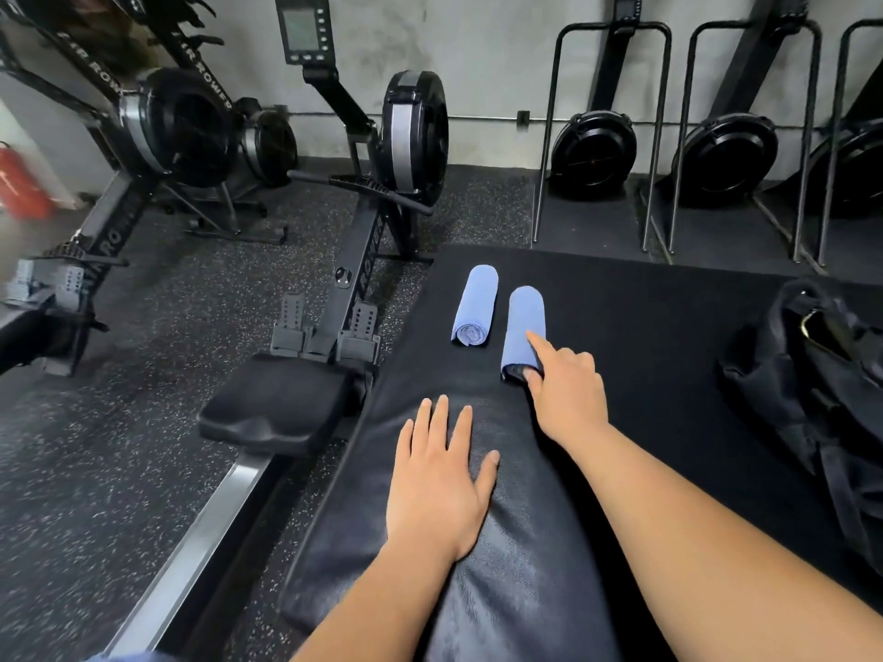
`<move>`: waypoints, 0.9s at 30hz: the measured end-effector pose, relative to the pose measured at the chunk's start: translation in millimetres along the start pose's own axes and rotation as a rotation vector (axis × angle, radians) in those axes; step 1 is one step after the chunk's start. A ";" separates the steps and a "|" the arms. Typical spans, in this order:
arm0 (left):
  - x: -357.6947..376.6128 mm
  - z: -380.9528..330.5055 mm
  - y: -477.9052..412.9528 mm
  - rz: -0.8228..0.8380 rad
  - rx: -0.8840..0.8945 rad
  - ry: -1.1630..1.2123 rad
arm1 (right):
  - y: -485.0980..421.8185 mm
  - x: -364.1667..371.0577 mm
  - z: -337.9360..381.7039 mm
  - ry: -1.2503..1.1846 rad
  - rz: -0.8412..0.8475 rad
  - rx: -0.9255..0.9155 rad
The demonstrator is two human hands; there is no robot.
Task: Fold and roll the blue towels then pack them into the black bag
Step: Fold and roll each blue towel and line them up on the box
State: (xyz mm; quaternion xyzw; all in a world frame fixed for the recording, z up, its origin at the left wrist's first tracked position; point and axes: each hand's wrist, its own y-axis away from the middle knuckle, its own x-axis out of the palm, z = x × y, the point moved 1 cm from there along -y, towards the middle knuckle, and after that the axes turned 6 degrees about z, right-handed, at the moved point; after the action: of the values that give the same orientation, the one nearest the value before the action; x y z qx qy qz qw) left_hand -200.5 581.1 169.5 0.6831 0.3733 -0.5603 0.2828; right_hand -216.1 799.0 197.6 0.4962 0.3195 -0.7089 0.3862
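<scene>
Two rolled blue towels lie side by side on a black padded mat. The left roll lies free. My right hand pinches the near end of the right roll, with the index finger stretched along its top and the thumb at its open end. My left hand rests flat on the mat with its fingers spread, nearer to me than the rolls. The black bag slumps at the mat's right edge, partly cut off by the frame.
A rowing machine stands just left of the mat, its seat and rail close to the mat's edge. More rowers stand further left. Upright stored machines line the back wall. The floor is speckled rubber.
</scene>
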 end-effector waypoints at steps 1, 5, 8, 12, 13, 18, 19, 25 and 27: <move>1.2 0.9 -0.2 -0.001 -0.003 0.005 | -7.0 2.4 2.6 -0.013 0.001 0.010; 1.6 1.3 -0.5 -0.004 -0.014 0.031 | -25.4 8.8 12.6 -0.033 -0.011 0.021; 1.2 0.9 -0.2 0.006 -0.011 0.010 | -34.4 12.7 18.5 -0.036 -0.016 0.021; 1.0 1.0 -0.4 -0.009 -0.013 0.015 | -44.2 15.6 22.2 -0.031 -0.018 0.042; 1.4 0.9 -0.4 -0.011 -0.015 0.014 | -45.8 16.1 22.7 -0.026 -0.020 0.047; 1.8 1.4 -0.7 -0.011 -0.018 0.018 | -49.0 14.8 24.9 -0.014 0.006 0.053; 1.5 1.5 -0.6 -0.011 -0.017 0.021 | -47.6 13.9 25.4 -0.017 0.013 0.053; 2.0 0.5 0.4 -0.016 -0.001 0.021 | -23.5 1.9 26.4 -0.069 0.113 0.019; -0.3 -0.9 1.6 -0.018 -0.014 0.007 | -10.6 -5.7 26.6 -0.121 0.172 0.003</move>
State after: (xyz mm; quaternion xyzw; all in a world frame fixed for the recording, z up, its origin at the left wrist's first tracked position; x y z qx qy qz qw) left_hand -198.6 580.8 169.9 0.6799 0.3842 -0.5578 0.2812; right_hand -236.2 783.4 211.9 0.4787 0.2506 -0.7024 0.4634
